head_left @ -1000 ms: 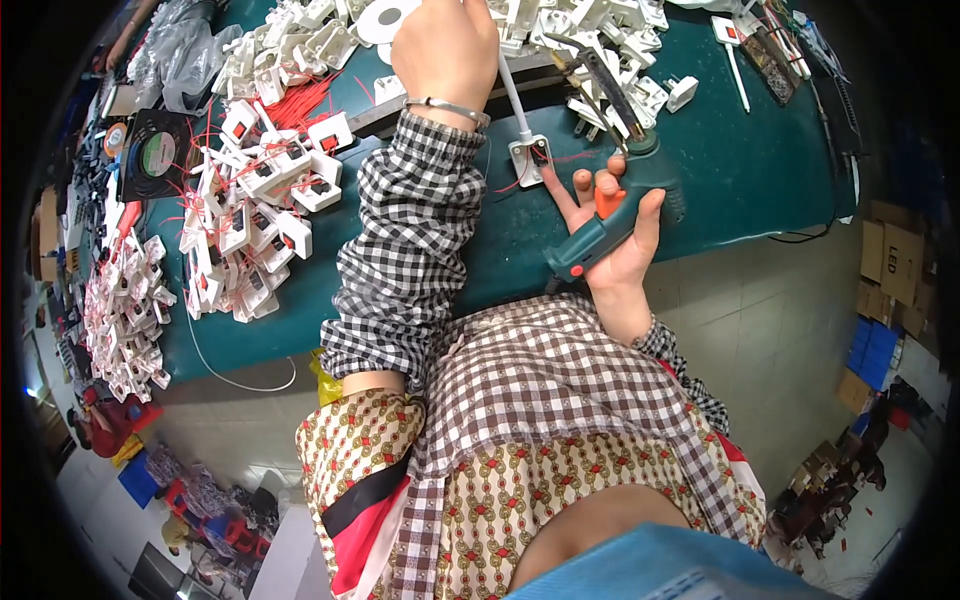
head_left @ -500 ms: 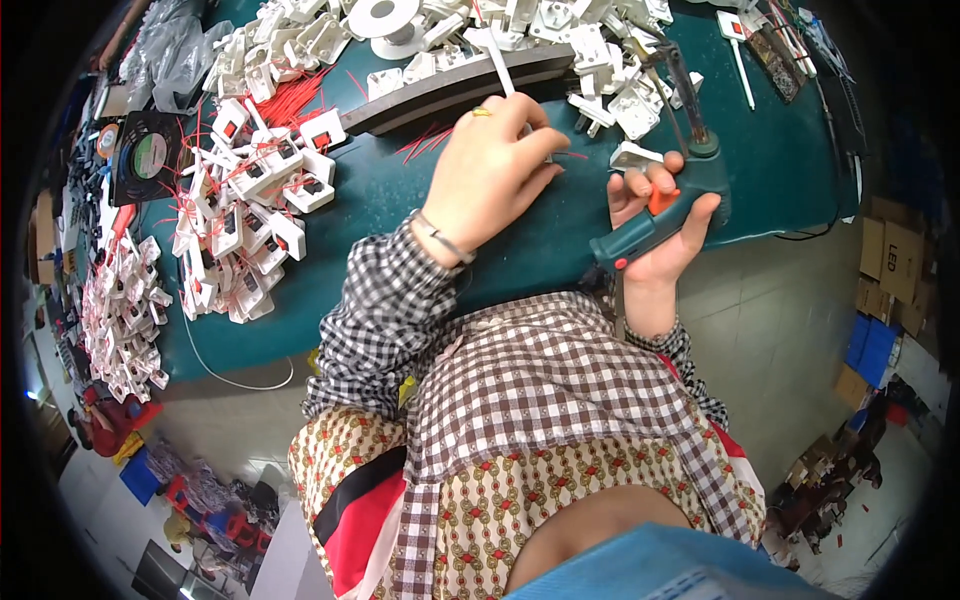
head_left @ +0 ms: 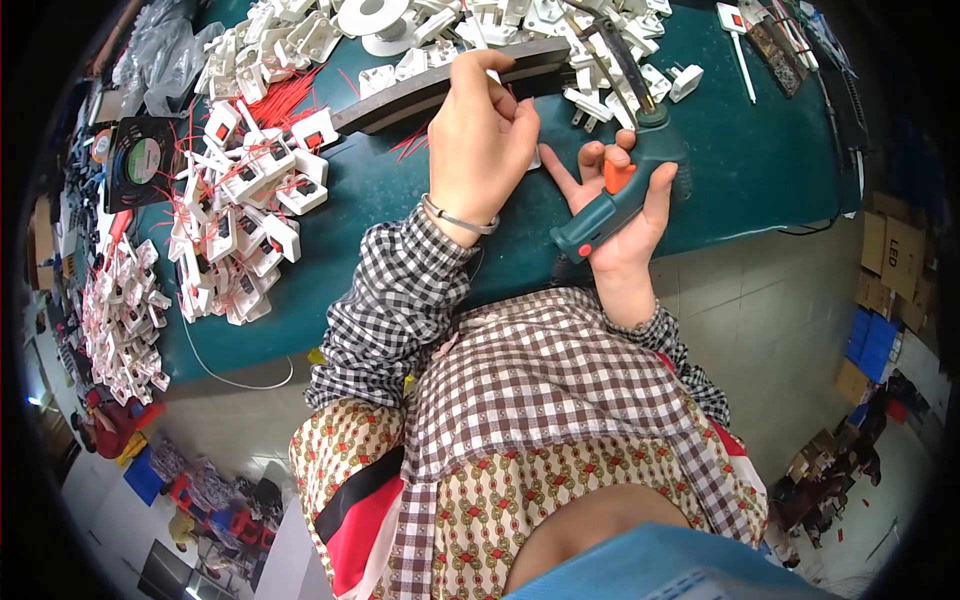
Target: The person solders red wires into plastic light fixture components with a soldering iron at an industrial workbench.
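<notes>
The left hand [head_left: 480, 130] is closed, pinching a thin white stick [head_left: 478, 35] that points up and away over the green worktop [head_left: 760, 150]. Just right of it, the right hand [head_left: 620, 205] is wrapped around a teal glue gun [head_left: 600, 215], its length slanting toward the left hand, the nearer of the two to the stick.

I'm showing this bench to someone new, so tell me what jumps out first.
The right hand at the table's near edge grips a teal glue gun with an orange trigger. Just to its left, the left hand pinches something small and white that I can't make out. Heaps of white plastic parts with red wires cover the left side of the green table.
</notes>
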Tool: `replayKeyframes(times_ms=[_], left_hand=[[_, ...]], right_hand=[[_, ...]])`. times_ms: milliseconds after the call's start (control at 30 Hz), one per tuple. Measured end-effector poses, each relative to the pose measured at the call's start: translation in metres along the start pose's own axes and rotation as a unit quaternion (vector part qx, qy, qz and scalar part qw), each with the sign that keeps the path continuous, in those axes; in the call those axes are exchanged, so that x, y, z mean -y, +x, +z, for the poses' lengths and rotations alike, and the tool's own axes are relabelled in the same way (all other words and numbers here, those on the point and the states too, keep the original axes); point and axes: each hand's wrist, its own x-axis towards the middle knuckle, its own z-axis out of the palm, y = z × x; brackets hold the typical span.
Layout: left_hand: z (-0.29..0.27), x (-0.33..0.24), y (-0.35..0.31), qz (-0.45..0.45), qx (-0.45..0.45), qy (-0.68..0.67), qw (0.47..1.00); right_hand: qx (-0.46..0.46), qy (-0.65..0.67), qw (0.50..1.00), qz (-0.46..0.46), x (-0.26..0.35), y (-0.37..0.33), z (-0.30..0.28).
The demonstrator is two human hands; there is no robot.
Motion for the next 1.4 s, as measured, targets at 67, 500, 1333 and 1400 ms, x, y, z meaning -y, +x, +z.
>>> replayKeyframes(times_ms=[67, 500, 1333, 1400], left_hand=[[-0.002, 0.002, 0.0, 0.007, 0.009, 0.024, 1.0], [-0.048, -0.003, -0.041, -0.052, 0.152, 0.118, 0.98], [-0.017, 0.01, -0.025, 0.015, 0.094, -0.066, 0.993], [-0.015, 0.006, -0.026, 0.03, 0.055, -0.034, 0.997]], right_hand=[[-0.003, 0.015, 1.0, 0.001, -0.001, -0.001, -0.001], [0.023, -0.015, 1.0, 0.003, 0.004, -0.001, -0.006], [0.032, -0.024, 0.999, 0.005, 0.003, -0.003, -0.008], [0.04, -0.004, 0.999, -0.001, 0.007, -0.005, -0.01]])
